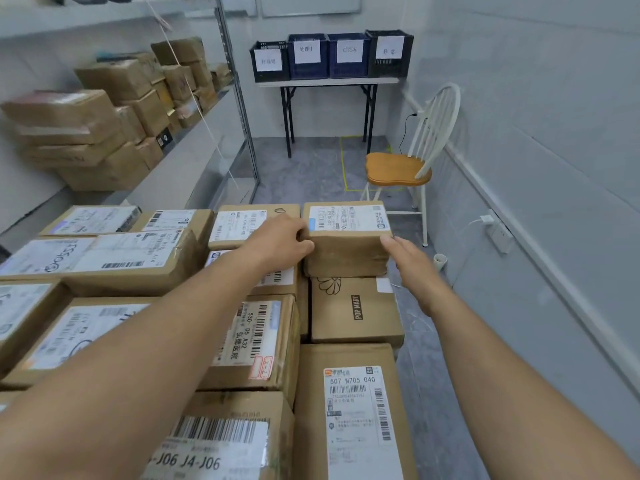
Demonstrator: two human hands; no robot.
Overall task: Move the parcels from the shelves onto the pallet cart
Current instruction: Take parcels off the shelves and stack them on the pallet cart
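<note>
Two hands are meeting on one small parcel (348,237) at the stack's far right corner: our left hand (280,239) is curling on its left side, our right hand (412,261) is lying open, fingers just touching its right edge. We are judging this taped, white-labelled brown carton light and stiff, best squeezed by opposite sides.

The plain brown cardboard box (356,311) with a flower outline drawn on it carries "POP MART" in black print, and the white shipping label (358,420) on the tall brown carton nearest the camera reads "507 N705 040". A label (247,332) on the taped brown parcel beside it shows "530- D5 A32", and the lowest parcel's white label (207,452) reads "J06 J4-J06". Paper signs on the dark plastic crates (330,55) are too blurred to read.
</note>
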